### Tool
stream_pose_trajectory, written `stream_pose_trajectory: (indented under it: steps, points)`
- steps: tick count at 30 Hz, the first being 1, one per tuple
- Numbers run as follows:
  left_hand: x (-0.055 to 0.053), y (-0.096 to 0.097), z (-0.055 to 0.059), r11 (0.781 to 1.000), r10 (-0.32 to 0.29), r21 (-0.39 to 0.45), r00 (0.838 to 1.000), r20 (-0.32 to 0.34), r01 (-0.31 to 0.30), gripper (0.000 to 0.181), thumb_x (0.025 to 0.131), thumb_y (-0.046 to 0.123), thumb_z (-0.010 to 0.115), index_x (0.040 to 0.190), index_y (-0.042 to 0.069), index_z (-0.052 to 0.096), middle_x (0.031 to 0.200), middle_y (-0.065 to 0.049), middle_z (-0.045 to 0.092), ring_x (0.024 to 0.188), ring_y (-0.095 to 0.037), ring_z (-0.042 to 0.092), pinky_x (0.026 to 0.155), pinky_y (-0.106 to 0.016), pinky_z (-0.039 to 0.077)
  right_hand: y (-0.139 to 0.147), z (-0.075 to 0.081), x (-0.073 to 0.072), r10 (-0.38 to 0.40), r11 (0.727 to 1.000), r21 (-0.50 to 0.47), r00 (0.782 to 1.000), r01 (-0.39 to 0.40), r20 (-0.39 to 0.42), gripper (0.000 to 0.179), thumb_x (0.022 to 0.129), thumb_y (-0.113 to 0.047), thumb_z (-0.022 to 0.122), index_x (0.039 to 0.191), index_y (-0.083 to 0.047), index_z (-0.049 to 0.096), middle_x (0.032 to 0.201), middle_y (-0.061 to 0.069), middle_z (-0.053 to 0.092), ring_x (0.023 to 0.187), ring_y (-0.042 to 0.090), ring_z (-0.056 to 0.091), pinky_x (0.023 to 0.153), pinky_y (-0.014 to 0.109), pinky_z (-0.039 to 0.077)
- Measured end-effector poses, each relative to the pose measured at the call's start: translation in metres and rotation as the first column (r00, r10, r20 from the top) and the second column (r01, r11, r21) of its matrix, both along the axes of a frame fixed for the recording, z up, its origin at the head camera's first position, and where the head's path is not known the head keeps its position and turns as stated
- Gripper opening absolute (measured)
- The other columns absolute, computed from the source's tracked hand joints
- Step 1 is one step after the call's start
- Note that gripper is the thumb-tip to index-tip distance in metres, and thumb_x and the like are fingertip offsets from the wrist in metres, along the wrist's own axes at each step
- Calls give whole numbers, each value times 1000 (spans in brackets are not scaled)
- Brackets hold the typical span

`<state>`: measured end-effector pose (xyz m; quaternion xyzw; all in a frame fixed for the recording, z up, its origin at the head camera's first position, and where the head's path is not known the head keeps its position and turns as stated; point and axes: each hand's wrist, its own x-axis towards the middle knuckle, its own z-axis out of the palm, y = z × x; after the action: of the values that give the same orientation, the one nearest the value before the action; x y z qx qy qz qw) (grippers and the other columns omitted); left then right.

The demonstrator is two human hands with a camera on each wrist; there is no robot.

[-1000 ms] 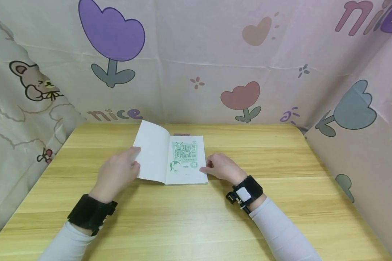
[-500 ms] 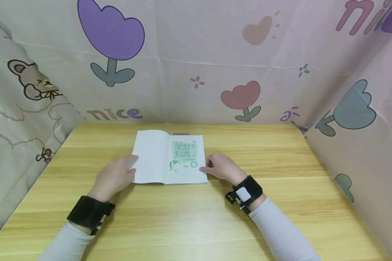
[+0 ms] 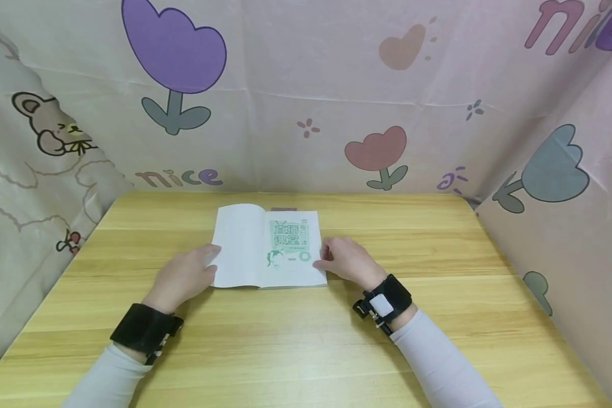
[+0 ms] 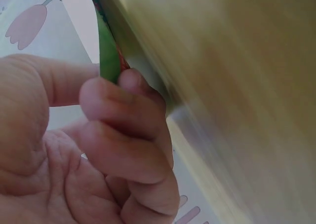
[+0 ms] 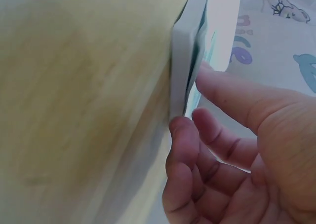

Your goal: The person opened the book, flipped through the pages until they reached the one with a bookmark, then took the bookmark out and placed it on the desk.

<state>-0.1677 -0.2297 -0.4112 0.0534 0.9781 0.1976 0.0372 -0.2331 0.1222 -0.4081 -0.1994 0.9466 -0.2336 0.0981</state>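
Note:
An open book [image 3: 238, 249] lies on the table, its left side blank white. Green print and a drawing mark the right-hand page [image 3: 290, 241]. My left hand [image 3: 183, 277] pinches the turned cover at its left edge; in the left wrist view the cover [image 4: 108, 51] shows green outside, between thumb and curled fingers. On the other side my right hand [image 3: 349, 262] holds the right edge, thumb on the printed page. From the right wrist the page block [image 5: 182, 71] shows a narrow gap under the top leaf, with fingertips at its corner.
A small dark pinkish piece [image 3: 284, 209] shows just behind the book's top edge. The wooden table [image 3: 306, 351] reaches back to a printed cloth [image 3: 296, 73], which also hangs along both sides.
The cover in my left hand has come down from a raised tilt to lie flatter on the left. My left hand lowered with it. My right hand has hardly moved.

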Motion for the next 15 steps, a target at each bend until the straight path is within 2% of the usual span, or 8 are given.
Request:
stream_pose_trajectory:
  steps: [4, 7, 10, 13, 15]
  points:
    - [-2, 5, -1, 1000, -12, 4, 1000, 2, 12, 50, 103, 16, 60, 150, 0, 59, 147, -30, 63, 127, -56, 64, 98, -70, 55, -2, 3, 3, 36, 999, 18, 997, -35, -71, 28, 90, -28, 89, 99, -12, 69, 88, 2, 65, 74, 16, 56, 64, 26, 45]
    - [-4, 9, -1, 1000, -23, 5, 1000, -2, 23, 49, 104, 17, 59, 151, 1, 59, 148, -29, 63, 128, -55, 64, 100, -69, 55, -3, 5, 6, 79, 996, 60, 988, -72, -130, 39, 84, -33, 94, 110, -12, 73, 105, 6, 68, 87, 20, 60, 73, 32, 53]
    - [-5, 15, 0, 999, -36, 4, 999, -17, 36, 49, 104, 16, 60, 150, 0, 59, 148, -28, 63, 130, -54, 63, 103, -69, 54, -3, 6, 9, 132, 986, 119, 978, -114, -159, 54, 78, -44, 97, 118, -16, 75, 126, 11, 70, 105, 27, 65, 90, 42, 59]
    - [-6, 19, 0, 999, -53, -6, 998, -41, 53, 48, 104, 14, 60, 150, 0, 59, 148, -27, 64, 128, -53, 65, 104, -68, 54, -2, 6, 12, 172, 975, 163, 974, -147, -148, 64, 73, -51, 98, 123, -18, 75, 140, 13, 67, 122, 33, 64, 104, 49, 56]
    - [-7, 22, 0, 998, -57, -11, 997, -51, 56, 49, 105, 13, 60, 152, 1, 56, 148, -27, 64, 115, -49, 72, 98, -66, 58, -1, 6, 13, 183, 971, 177, 973, -157, -139, 67, 71, -52, 99, 125, -18, 75, 143, 12, 66, 128, 35, 62, 107, 52, 54]
